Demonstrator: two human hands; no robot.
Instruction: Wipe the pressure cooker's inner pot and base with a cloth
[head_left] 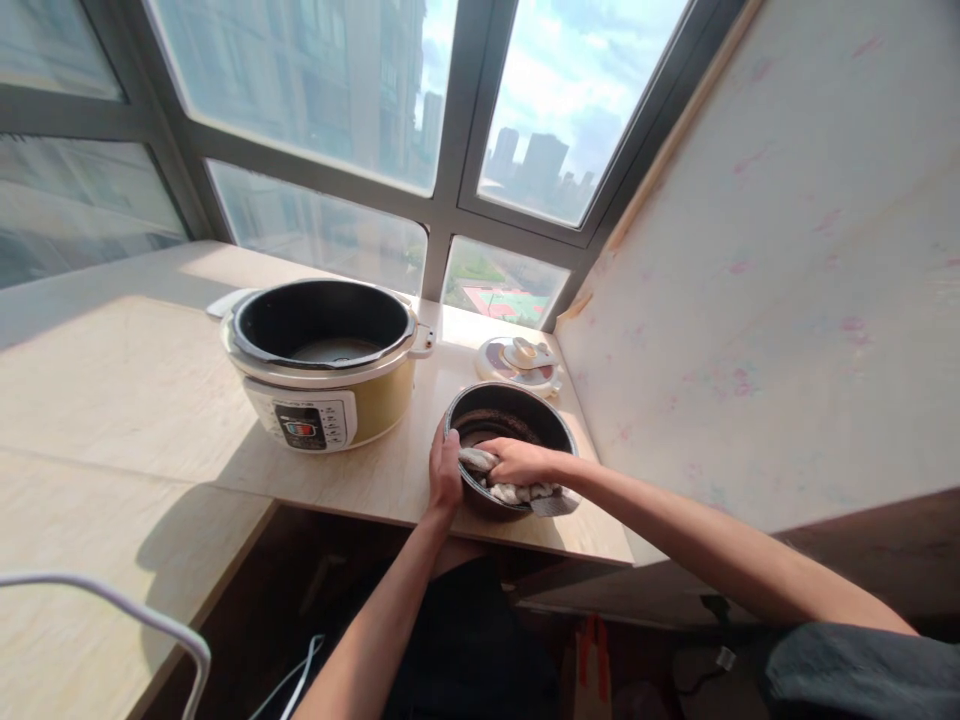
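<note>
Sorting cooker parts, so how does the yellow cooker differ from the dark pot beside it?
The cooker is larger, yellow with a control panel; the pot is smaller and plain dark. The cooker stands untouched; the left hand grips the pot's rim while the right hand presses a cloth inside. Both are round, lidless, on the counter.

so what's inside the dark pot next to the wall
The right hand presses a pale cloth inside the dark pot, whose inner wall shows behind it. The floor under hand and cloth is covered.
</note>
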